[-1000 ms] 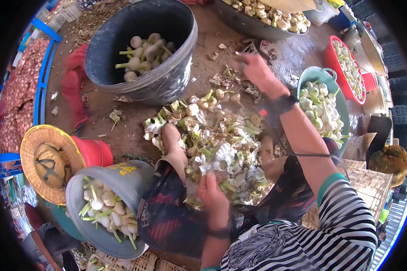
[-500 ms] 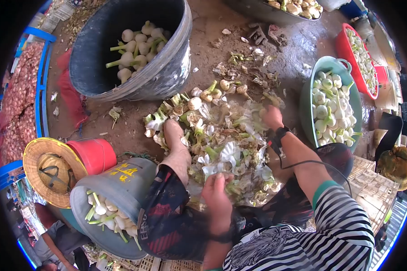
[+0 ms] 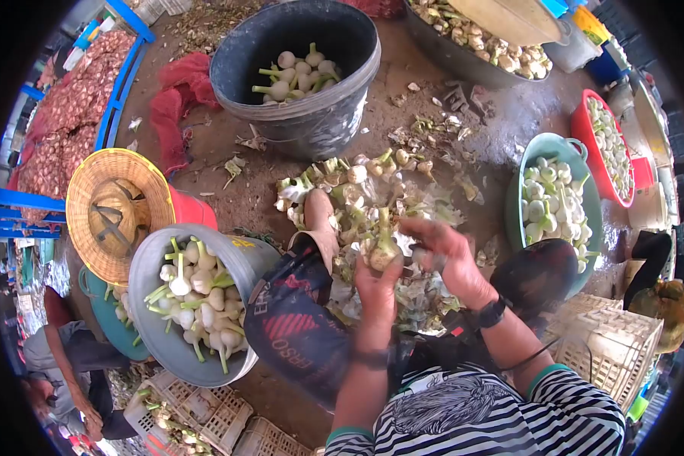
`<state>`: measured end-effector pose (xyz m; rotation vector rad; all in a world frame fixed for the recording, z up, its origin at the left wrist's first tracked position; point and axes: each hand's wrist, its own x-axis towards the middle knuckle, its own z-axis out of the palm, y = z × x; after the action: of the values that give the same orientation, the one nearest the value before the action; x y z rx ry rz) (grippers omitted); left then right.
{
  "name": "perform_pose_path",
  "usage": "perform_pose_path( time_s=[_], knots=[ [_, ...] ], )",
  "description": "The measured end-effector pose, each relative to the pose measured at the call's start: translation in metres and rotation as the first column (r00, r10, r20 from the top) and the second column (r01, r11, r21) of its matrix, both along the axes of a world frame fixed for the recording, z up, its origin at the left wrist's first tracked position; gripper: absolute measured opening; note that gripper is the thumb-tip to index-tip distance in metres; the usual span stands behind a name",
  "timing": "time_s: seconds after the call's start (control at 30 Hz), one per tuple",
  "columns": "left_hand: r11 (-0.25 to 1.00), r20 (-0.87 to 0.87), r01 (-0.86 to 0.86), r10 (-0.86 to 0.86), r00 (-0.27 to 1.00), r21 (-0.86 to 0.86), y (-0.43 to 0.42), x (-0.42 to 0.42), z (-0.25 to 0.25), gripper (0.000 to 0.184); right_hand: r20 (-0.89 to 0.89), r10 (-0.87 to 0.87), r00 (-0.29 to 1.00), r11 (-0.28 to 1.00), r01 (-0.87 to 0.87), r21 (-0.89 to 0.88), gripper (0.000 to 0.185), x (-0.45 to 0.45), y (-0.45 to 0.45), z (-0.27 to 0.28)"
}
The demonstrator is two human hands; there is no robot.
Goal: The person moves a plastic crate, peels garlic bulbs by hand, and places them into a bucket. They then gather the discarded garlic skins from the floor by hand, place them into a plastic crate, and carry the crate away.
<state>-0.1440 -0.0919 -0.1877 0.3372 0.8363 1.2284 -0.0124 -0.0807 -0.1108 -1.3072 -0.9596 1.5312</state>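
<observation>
My left hand (image 3: 378,292) grips a garlic bulb (image 3: 385,251) by its lower part, its green stem pointing up. Just to the right is my right hand (image 3: 452,262), blurred, its fingers bent toward the bulb; whether it holds anything is hard to make out. Beneath both hands lies a heap of garlic skins and trimmings (image 3: 425,300), with a few untrimmed bulbs (image 3: 357,174) along its far edge. A grey bucket (image 3: 262,262) of peeled bulbs (image 3: 205,292) leans at the left.
A large black tub (image 3: 311,125) with bulbs stands ahead. Green (image 3: 515,205) and red (image 3: 589,144) basins of garlic are at right, near white crates (image 3: 612,338). A straw hat (image 3: 146,186) rests on a red bucket (image 3: 194,211). Another person (image 3: 72,365) sits at lower left.
My right hand has come back from the far side of the heap to beside my left hand. A garlic bulb is now in my left hand. The view has shifted.
</observation>
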Motion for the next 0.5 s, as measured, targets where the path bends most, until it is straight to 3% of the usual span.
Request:
perform_pose_path(
  time_s=[0.03,0.1,0.13,0.2,0.23,0.3,0.33,0.4,0.5],
  knots=[
    [0.996,-0.134,0.0,0.012,0.991,0.09,-0.003,0.002,0.002,0.055,-0.052,-0.062,0.997,0.993,0.066,0.094,0.049,0.0,0.003,-0.011],
    [0.963,-0.385,0.031,0.078,0.92,0.267,-0.007,0.006,0.007,0.056,-0.186,-0.132,0.974,0.991,0.123,-0.059,0.038,-0.01,0.005,-0.01],
    [0.839,-0.684,0.12,0.341,0.645,0.531,-0.003,0.005,0.016,0.055,0.017,-0.083,0.996,0.996,0.083,-0.014,0.035,-0.016,0.004,-0.006],
    [0.867,-0.694,0.095,0.322,0.643,0.49,-0.006,0.004,0.017,0.053,0.413,0.001,0.911,0.999,-0.02,0.043,0.03,-0.026,0.001,0.002],
    [0.881,-0.701,0.081,0.312,0.641,0.466,-0.007,0.003,0.016,0.053,0.416,0.025,0.909,0.997,-0.053,0.057,0.035,-0.027,-0.002,0.002],
    [0.918,-0.576,0.057,0.196,0.794,0.392,-0.011,-0.001,0.009,0.054,0.42,0.08,0.904,0.99,-0.121,0.073,0.046,-0.025,-0.009,-0.001],
    [0.934,-0.496,0.053,0.138,0.857,0.352,-0.012,-0.002,0.007,0.055,0.421,0.113,0.9,0.982,-0.165,0.089,0.044,-0.02,-0.011,-0.002],
    [0.932,-0.487,0.081,0.109,0.866,0.353,-0.013,-0.003,0.009,0.056,0.427,0.175,0.887,0.961,-0.248,0.122,0.042,-0.01,-0.012,0.0],
    [0.941,-0.394,0.079,0.061,0.917,0.328,-0.015,-0.001,0.011,0.055,0.401,0.159,0.902,0.952,-0.248,0.18,0.035,-0.006,-0.012,0.009]
  ],
)
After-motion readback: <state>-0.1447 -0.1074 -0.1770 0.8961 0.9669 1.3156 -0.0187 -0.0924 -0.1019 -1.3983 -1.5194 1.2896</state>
